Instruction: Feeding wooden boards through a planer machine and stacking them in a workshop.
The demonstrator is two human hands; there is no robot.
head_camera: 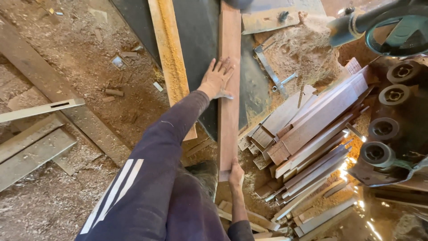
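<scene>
A long reddish-brown wooden plank (229,114) lies lengthwise on a dark machine table (200,40). My left hand (217,79) rests flat on the plank's left side about halfway along, fingers spread, the dark sleeve reaching forward. My right hand (236,175) grips the plank's near end from the right. A pale wooden fence strip (169,49), dusted with sawdust, runs parallel to the plank on its left.
A stack of several cut wooden boards (307,134) lies right of the plank. Sawdust is heaped (303,49) at the back right beside a metal bar (269,69). Dark pulley wheels (383,129) stand at the far right. Sawdust and loose planks (35,147) cover the floor at left.
</scene>
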